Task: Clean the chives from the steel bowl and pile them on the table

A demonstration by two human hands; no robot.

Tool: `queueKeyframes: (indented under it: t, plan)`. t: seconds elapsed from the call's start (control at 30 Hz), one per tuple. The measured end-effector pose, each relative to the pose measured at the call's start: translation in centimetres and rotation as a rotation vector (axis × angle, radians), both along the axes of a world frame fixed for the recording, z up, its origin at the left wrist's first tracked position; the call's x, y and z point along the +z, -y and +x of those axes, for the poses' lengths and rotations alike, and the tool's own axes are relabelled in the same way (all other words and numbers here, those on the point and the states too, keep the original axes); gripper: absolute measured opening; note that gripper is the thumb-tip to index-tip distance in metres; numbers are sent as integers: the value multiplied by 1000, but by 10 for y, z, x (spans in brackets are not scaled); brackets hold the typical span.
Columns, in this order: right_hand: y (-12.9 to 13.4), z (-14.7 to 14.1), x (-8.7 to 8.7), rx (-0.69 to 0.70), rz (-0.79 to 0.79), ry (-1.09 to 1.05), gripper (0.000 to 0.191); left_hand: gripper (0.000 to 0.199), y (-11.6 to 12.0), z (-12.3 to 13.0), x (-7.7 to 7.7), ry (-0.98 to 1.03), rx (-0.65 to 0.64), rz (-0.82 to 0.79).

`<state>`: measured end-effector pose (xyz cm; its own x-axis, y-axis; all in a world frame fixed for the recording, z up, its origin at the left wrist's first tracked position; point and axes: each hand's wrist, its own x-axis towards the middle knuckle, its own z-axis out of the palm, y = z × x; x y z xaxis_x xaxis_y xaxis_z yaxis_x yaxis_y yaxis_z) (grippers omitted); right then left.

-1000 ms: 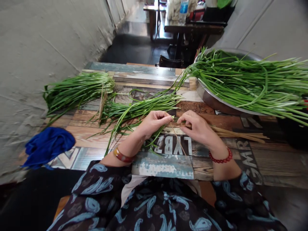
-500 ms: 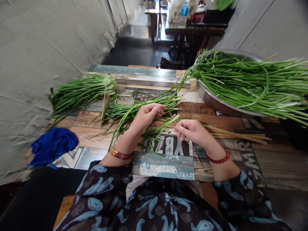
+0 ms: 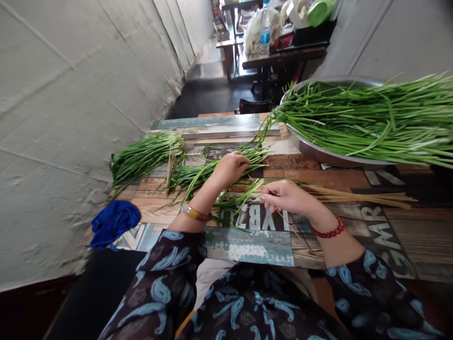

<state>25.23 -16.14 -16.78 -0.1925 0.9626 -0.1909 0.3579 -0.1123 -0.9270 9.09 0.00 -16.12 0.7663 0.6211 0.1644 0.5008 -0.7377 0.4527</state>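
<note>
My left hand (image 3: 231,167) is over a loose pile of chives (image 3: 198,172), its fingers curled together at the pale stem ends. What they hold, if anything, is hidden. To the right, my right hand (image 3: 285,196) pinches a thin wooden skewer (image 3: 299,233), which slants down toward the table's near edge. A few separate chives (image 3: 253,191) lie between the two hands. Beside my right hand, several more skewers (image 3: 361,195) stretch out to the right. Further left lies a thick bundle of chives (image 3: 148,158) with some skewers (image 3: 171,167) across its near side.
A large metal basin (image 3: 311,153) heaped with long chives (image 3: 361,120) takes up the right side of the table (image 3: 247,245). A blue cloth (image 3: 115,222) lies at the left edge, near the wall (image 3: 71,118). Another table (image 3: 283,56) with a water bottle (image 3: 264,35) stands beyond.
My view has tilted and shifted, so the table's left side appears further right. The fingers of my left hand have turned downward to the chive stems. My right hand keeps its pinch on the skewer.
</note>
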Motion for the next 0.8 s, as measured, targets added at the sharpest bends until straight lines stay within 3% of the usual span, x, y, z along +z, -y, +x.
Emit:
queueKeyframes:
  t: [0.2, 0.4, 0.5, 0.6, 0.7, 0.8]
  plan:
    - [-1, 0, 3, 3, 96, 44, 22, 19, 0, 25, -13, -158, -15, 192]
    - [-2, -3, 6, -13, 91, 14, 18, 11, 3, 19, -17, -81, -5, 208]
    - [-2, -3, 6, -32, 102, 21, 19, 8, 6, 5, -14, 77, 34, 50]
    - [-3, -4, 0, -63, 139, 30, 20, 4, 14, -12, -12, 259, 96, -262]
    - [-5, -7, -7, -135, 160, 32, 17, 24, 25, -25, -11, 405, 118, -584]
    - [-6, -9, -11, -190, 189, 51, 17, 33, 34, -29, -9, 493, 128, -778]
